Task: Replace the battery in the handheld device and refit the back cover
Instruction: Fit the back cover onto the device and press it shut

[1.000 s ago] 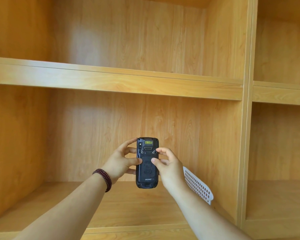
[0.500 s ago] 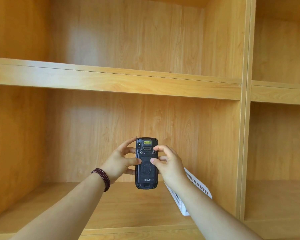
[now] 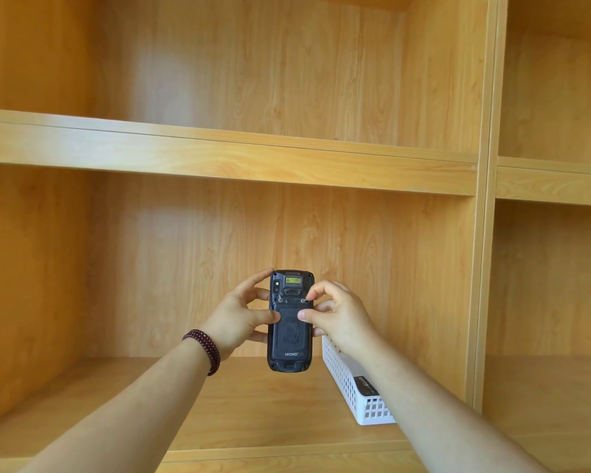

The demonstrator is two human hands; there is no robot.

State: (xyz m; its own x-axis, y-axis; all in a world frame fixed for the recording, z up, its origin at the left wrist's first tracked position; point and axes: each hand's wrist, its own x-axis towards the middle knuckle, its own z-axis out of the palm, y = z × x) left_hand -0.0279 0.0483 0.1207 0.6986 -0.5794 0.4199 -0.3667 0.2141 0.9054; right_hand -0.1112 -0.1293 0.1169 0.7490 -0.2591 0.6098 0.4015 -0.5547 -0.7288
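Wooden shelving (image 3: 226, 158), light wood-grain back panels (image 3: 270, 63)

A white perforated basket (image 3: 352, 387) sits on the wooden shelf (image 3: 253, 414), holding perhaps a dark block (image 3: 365, 386).

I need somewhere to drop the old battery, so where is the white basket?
In the head view the white basket sits on the lower shelf, low and right of centre, just right of the handheld device and partly behind the right forearm.
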